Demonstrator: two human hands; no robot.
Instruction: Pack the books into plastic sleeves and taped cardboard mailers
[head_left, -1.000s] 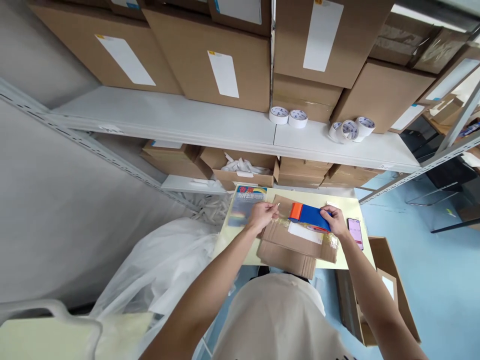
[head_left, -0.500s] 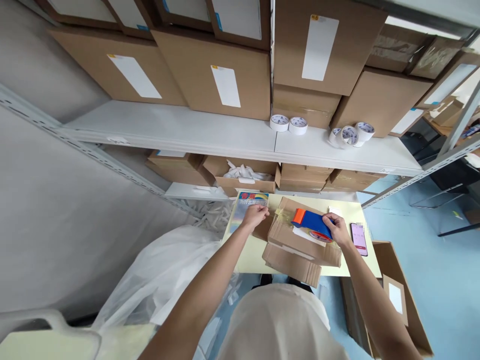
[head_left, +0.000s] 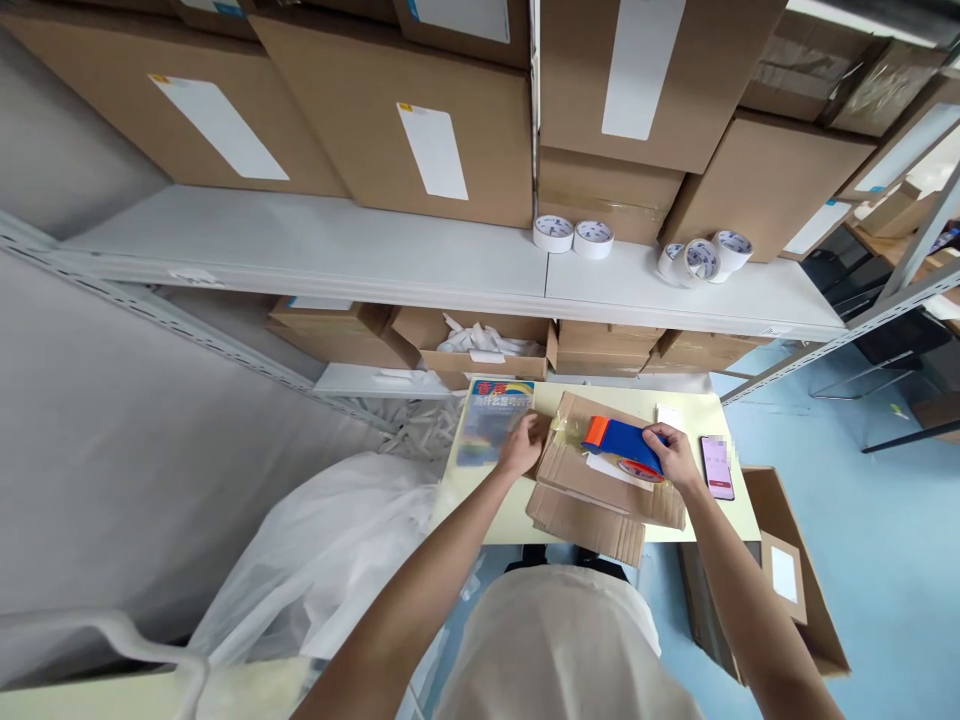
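Tabletop (head_left: 502,515), smooth and pale yellow, lies under the box (head_left: 600,485), which I read as flat brown corrugated cardboard. Left of the box lies a glossy book (head_left: 487,425). On the box rests a blue plastic tape dispenser (head_left: 622,438), orange-nosed. The right hand (head_left: 675,455) grips its rear, fingers curled tight around it. The left hand (head_left: 521,445) presses the box's left edge, fingers together and bent. Right of the box is a slim phone (head_left: 718,467).

Grips blue tape dispenser (head_left: 622,443) in right hand (head_left: 675,458) atop flat cardboard box (head_left: 600,482) at middle of table (head_left: 501,515); rests left hand (head_left: 523,446) on box's left end, just beside book (head_left: 491,420) at table's far-left corner.
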